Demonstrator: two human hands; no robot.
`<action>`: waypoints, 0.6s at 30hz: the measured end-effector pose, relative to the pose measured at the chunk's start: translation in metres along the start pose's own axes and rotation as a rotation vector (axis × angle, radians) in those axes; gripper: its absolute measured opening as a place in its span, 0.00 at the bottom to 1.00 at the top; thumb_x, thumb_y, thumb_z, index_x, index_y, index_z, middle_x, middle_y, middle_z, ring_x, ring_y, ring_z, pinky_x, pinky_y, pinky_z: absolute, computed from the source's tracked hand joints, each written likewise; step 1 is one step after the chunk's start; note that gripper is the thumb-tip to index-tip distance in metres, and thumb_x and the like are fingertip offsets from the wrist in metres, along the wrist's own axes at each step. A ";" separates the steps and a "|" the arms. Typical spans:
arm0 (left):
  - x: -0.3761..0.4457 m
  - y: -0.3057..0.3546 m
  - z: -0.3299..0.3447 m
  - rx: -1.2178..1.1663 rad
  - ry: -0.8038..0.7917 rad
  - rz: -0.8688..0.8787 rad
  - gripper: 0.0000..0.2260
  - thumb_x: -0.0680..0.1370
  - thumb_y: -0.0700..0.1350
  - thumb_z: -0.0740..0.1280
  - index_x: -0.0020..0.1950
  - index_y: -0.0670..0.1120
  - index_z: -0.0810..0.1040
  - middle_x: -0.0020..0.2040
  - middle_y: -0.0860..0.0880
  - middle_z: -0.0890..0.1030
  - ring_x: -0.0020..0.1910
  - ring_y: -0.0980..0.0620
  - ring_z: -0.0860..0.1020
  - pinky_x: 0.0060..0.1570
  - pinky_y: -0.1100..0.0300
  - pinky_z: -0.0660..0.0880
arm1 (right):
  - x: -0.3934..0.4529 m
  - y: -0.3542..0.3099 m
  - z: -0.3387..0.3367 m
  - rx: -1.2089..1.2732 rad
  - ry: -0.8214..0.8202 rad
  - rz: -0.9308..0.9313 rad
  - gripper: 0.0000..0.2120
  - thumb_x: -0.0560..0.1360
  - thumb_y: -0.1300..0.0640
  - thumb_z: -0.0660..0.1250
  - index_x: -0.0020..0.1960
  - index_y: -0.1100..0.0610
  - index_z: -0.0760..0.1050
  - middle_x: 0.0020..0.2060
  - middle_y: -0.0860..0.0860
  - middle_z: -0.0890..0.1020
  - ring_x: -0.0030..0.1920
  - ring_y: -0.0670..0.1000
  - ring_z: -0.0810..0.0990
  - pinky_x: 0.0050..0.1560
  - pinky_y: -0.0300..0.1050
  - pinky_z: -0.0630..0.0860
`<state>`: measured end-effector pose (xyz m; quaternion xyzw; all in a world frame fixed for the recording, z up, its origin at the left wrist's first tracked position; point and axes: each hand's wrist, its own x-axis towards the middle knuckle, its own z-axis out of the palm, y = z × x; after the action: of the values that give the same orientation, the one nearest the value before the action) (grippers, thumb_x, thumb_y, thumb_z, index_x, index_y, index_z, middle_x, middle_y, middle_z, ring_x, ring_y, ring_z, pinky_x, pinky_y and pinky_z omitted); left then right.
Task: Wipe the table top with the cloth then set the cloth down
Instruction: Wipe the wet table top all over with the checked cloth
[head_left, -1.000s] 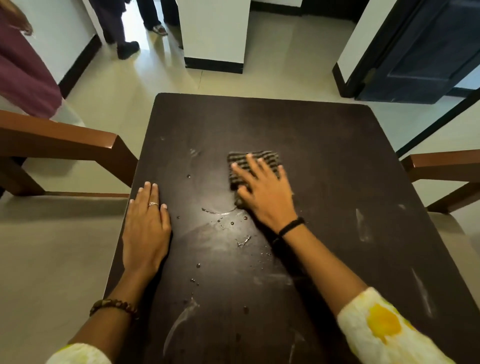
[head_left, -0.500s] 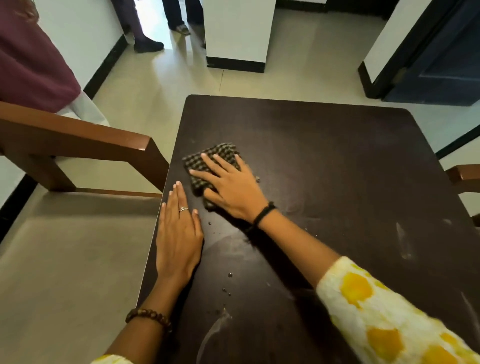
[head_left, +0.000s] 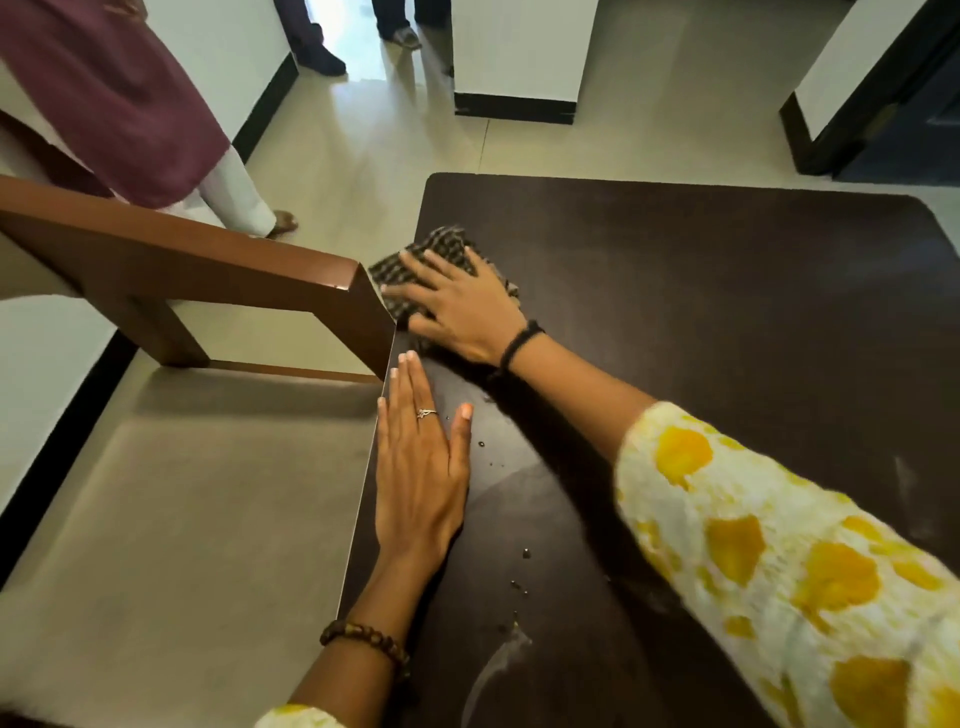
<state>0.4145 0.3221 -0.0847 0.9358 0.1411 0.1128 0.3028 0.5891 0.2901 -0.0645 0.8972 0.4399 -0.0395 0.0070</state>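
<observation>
The dark brown table top (head_left: 727, 322) fills the right half of the head view. A dark checked cloth (head_left: 441, 248) lies at the table's left edge, partly overhanging it. My right hand (head_left: 462, 306) presses flat on the cloth, fingers spread and pointing left, covering most of it. My left hand (head_left: 421, 467) rests flat on the table along the left edge, nearer to me, holding nothing. Small water drops (head_left: 519, 571) and a wet smear (head_left: 498, 660) remain on the near part of the table.
A brown wooden chair arm (head_left: 208, 260) ends right against the table's left edge beside the cloth; its beige seat (head_left: 182, 519) lies below. A person in a maroon garment (head_left: 114, 93) stands at the far left. Other people's feet (head_left: 322, 57) stand in the doorway beyond.
My right hand slid the cloth leftward across the table, from the middle to the left edge. The wet marks in the middle are gone. My left hand stayed flat at the edge.
</observation>
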 end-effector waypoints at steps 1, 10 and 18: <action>0.000 0.001 -0.001 -0.023 0.007 0.001 0.30 0.77 0.63 0.40 0.74 0.49 0.37 0.76 0.50 0.43 0.74 0.57 0.42 0.73 0.58 0.41 | -0.014 -0.001 0.002 -0.021 -0.002 -0.063 0.23 0.80 0.43 0.46 0.75 0.41 0.53 0.77 0.50 0.51 0.76 0.53 0.51 0.73 0.60 0.45; 0.000 -0.001 -0.001 -0.011 0.010 0.008 0.32 0.76 0.65 0.43 0.74 0.50 0.37 0.76 0.51 0.42 0.74 0.56 0.42 0.71 0.63 0.38 | -0.079 0.075 0.004 -0.001 -0.008 -0.034 0.29 0.74 0.40 0.40 0.74 0.40 0.56 0.76 0.47 0.56 0.75 0.50 0.56 0.72 0.59 0.50; 0.000 0.000 -0.002 -0.063 0.037 0.015 0.35 0.76 0.65 0.47 0.75 0.50 0.36 0.75 0.52 0.38 0.74 0.57 0.41 0.73 0.57 0.42 | -0.029 0.006 0.001 -0.002 0.010 0.082 0.23 0.81 0.44 0.48 0.75 0.41 0.52 0.77 0.50 0.51 0.76 0.53 0.50 0.72 0.64 0.46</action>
<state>0.4138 0.3238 -0.0829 0.9246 0.1361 0.1367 0.3285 0.5760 0.2631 -0.0635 0.9145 0.4030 -0.0345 0.0072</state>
